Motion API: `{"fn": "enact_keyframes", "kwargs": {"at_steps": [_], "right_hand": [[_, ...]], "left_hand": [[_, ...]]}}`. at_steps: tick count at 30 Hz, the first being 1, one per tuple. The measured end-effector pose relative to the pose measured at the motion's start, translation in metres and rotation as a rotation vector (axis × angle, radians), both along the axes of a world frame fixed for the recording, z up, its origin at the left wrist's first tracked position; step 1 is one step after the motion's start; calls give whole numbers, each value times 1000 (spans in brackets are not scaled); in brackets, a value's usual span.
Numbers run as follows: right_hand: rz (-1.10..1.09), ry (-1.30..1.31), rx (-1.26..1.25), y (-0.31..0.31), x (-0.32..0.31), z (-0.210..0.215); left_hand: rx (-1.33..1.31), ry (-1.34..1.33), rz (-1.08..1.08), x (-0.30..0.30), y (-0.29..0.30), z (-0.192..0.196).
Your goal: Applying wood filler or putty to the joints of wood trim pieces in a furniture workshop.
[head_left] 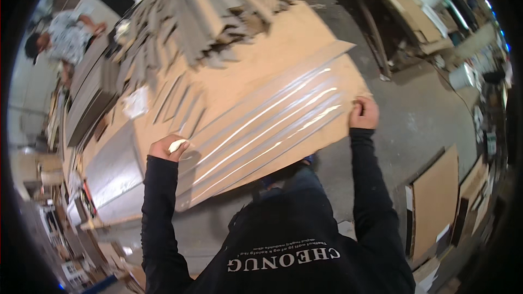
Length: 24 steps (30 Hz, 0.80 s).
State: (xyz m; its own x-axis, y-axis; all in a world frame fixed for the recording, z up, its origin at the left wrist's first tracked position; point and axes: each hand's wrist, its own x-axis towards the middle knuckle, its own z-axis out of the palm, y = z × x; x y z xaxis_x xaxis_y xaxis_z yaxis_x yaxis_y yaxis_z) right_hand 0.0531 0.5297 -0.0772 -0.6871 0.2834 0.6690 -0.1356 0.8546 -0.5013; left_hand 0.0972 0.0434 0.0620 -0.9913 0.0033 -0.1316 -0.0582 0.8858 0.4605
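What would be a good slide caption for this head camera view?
Left hand and right hand press glossy tape strips on a brown board, grey strips stacked behind.

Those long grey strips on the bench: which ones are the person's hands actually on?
The glossy flat strips at the near edge: left hand and right hand grip opposite ends. The dull strips heaped at the far end lie untouched.

Both arms reach forward, left hand point(169, 147) and right hand point(363, 113) closed, well apart.
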Motion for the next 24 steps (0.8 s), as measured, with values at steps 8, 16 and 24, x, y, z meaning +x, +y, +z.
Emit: {"fn": "enact_keyframes", "kwargs": {"at_steps": [8,16,24], "right_hand": [[38,7,-174,6,1,13],[154,-27,-314,14,3,16],[138,-68,-292,20,3,18]], "left_hand": [[437,153,-387,-155,223,-36],[346,152,-454,-255,342,-64],[74,144,-536,-291,388,-67]]}}
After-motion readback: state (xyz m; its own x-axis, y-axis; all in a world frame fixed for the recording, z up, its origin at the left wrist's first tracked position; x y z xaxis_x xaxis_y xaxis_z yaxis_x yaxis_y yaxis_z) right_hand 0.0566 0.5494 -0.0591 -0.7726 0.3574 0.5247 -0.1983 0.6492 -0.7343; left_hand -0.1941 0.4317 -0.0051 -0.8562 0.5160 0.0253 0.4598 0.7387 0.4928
